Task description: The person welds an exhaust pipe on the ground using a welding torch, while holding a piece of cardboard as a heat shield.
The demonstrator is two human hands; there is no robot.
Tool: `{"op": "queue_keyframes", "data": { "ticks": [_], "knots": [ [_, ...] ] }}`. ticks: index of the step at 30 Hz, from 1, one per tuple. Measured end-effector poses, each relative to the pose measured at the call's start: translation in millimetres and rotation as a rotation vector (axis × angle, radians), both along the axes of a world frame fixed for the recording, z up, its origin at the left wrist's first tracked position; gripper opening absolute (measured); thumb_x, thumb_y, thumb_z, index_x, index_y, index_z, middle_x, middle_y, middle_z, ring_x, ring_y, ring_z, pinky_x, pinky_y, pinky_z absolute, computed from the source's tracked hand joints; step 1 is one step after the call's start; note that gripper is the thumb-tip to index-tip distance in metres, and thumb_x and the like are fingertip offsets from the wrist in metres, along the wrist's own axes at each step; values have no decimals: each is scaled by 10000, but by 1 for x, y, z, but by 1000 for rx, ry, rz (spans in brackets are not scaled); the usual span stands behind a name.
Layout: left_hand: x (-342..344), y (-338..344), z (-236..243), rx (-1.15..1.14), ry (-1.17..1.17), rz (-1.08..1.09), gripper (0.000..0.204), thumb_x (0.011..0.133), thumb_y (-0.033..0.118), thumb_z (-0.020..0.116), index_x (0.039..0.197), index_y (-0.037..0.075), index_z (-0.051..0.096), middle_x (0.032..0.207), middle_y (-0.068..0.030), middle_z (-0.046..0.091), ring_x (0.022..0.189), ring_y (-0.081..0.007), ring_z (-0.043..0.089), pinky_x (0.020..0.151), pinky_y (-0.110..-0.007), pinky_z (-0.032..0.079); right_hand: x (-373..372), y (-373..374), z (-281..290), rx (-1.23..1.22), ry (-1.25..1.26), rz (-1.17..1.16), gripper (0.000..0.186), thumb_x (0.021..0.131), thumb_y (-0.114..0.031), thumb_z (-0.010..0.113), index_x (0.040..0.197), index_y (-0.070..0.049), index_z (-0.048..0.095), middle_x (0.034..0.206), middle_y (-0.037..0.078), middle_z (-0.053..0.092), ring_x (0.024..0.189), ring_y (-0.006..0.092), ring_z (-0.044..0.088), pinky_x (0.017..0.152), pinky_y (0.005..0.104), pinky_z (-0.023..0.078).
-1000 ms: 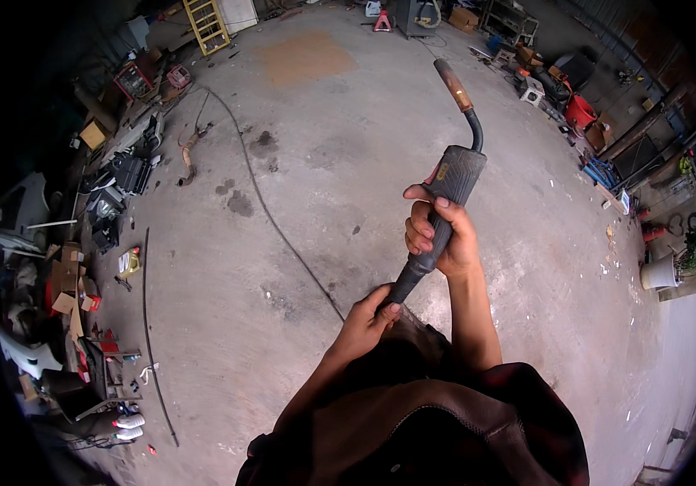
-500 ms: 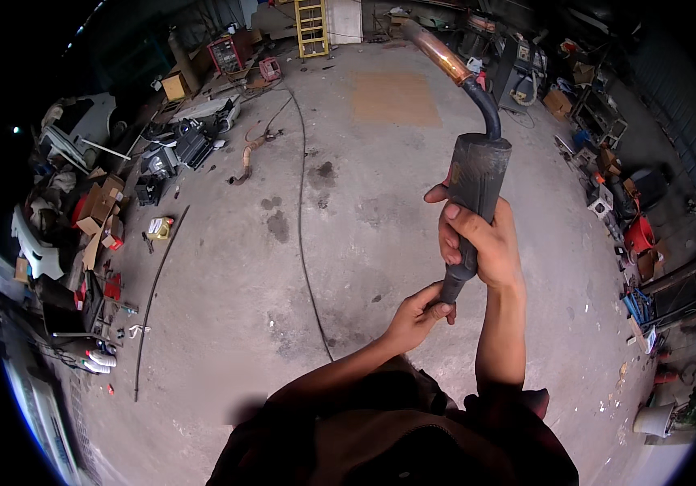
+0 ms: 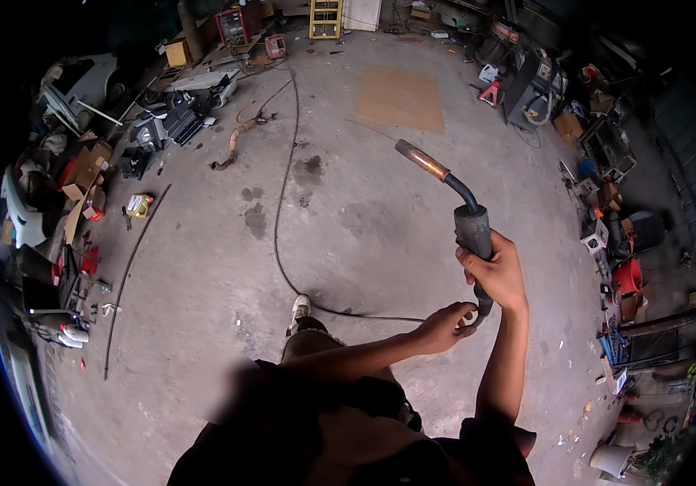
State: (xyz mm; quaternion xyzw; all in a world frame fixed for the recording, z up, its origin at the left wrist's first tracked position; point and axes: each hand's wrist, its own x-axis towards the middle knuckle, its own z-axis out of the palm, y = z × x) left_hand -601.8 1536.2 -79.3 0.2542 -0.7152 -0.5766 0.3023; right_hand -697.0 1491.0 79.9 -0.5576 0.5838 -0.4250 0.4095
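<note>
Held nearly upright in the right hand (image 3: 500, 274), appears to be a MIG welding gun (image 3: 471, 217) with black handle (image 3: 477, 235), dark neck (image 3: 463, 191) curving toward the upper left, and copper-coloured nozzle (image 3: 425, 161), darkened at its end, with thin wire (image 3: 372, 130) seemingly coming out.

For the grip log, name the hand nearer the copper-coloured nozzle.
The right hand, gripping the dark torch handle; the left hand is by its narrow end.

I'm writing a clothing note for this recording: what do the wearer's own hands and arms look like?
Both the left hand and right hand are bare, with no gloves and no visible watch or bracelet. The forearms are uncovered too. The dark sleeves look nearly black; shadow hides finer detail.
</note>
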Motion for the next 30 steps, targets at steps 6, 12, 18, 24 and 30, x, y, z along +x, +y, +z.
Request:
{"op": "queue_keyframes", "data": {
  "ticks": [6,12,18,24,30],
  "knots": [
    [145,-90,-125,256,-349,5,265,918,190,646,1074,-23,630,1005,-161,682,888,-254,670,793,-363,524,-52,-120,-108,51,8,-120,133,769,-40,672,883,1,617,687,-11,552,602,78,509,553,260,434],
    [284,-224,-229,313,-740,319,305,903,275,612,1051,17,680,936,-140,717,884,-224,693,774,-339,549,-76,-259,-148,181,202,-103,244,728,-45,677,970,-21,659,725,-14,532,691,98,480,643,275,445],
    [270,-442,-153,304,-337,278,152,941,71,540,1037,-22,612,844,-94,675,742,-172,672,629,-289,543,-89,-404,-156,295,175,-71,303,709,-1,682,1012,-10,671,801,-7,609,728,97,549,671,269,473],
    [288,-567,-118,581,-111,485,241,996,213,533,1078,-4,597,865,-78,666,729,-163,649,626,-305,525,-77,-559,-197,342,104,23,327,692,8,703,1017,-17,678,819,-4,633,745,100,574,679,262,480],
    [348,-631,-180,902,155,636,236,972,220,567,1088,19,607,893,-80,684,741,-176,671,606,-287,524,-28,-741,-247,418,129,141,314,675,-3,695,988,-24,681,816,-8,648,714,100,580,645,265,477]
  ]
}}
